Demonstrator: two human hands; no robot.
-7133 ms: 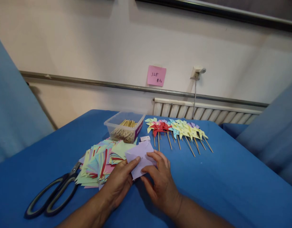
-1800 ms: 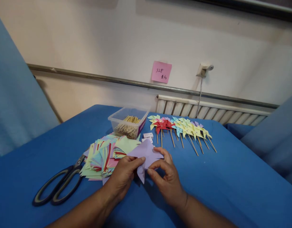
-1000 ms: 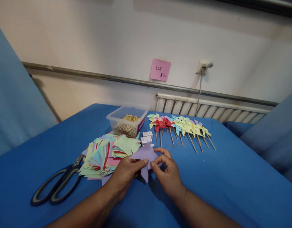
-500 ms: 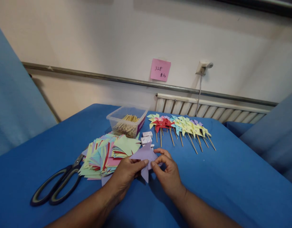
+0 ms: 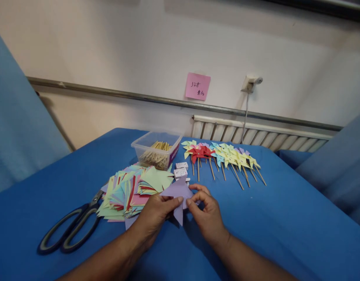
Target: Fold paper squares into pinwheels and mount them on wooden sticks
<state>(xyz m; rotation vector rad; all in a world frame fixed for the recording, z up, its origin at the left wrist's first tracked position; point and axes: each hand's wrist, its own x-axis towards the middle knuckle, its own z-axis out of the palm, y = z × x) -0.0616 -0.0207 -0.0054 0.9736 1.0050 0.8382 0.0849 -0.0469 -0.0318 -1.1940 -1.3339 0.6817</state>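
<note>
A lilac paper piece [image 5: 178,192], cut and partly folded, is held just above the blue tablecloth. My left hand [image 5: 155,217] pinches its near-left side between thumb and fingers. My right hand [image 5: 207,216] pinches a folded corner toward the middle from the right. Left of my hands lies a pile of coloured paper squares [image 5: 132,190]. Beyond them are small white boxes [image 5: 180,169].
Large black scissors [image 5: 67,227] lie at the left on the blue tablecloth [image 5: 285,226]. A clear tub of wooden sticks [image 5: 156,150] stands at the back. A row of finished paper pinwheels on sticks [image 5: 223,159] lies at the back right. A pink note [image 5: 197,86] hangs on the wall.
The flat lilac square of seven seconds ago now has corners folded toward its middle. Over the last second my hands have barely moved, fingers only shifting slightly on the paper.
</note>
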